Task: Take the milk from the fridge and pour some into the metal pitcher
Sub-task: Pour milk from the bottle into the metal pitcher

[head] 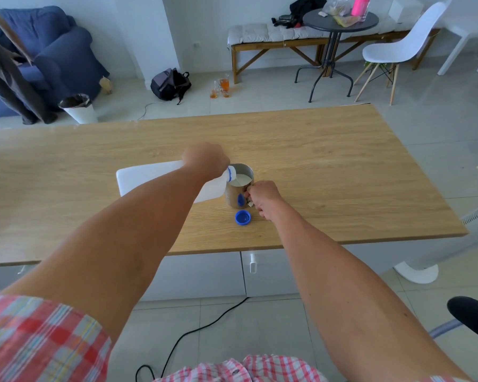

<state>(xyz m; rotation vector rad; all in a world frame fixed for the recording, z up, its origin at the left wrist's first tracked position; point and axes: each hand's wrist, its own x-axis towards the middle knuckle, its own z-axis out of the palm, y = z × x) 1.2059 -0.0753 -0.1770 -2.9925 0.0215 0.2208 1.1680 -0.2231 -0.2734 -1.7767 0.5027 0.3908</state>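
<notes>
A white plastic milk jug (146,177) lies tipped on its side above the wooden table (329,166), its open neck over the metal pitcher (233,198). My left hand (206,159) grips the jug near its neck. Milk runs from the spout into the pitcher, which holds a pool of white milk. My right hand (262,198) is closed on the pitcher's handle at its right side. The jug's blue cap (243,217) lies upside down on the table just in front of the pitcher.
A round black side table (340,22), a white chair (400,48) and a bench stand beyond the wooden table. A white bin (79,108) and a backpack (170,84) sit on the floor. A black cable (193,330) runs below.
</notes>
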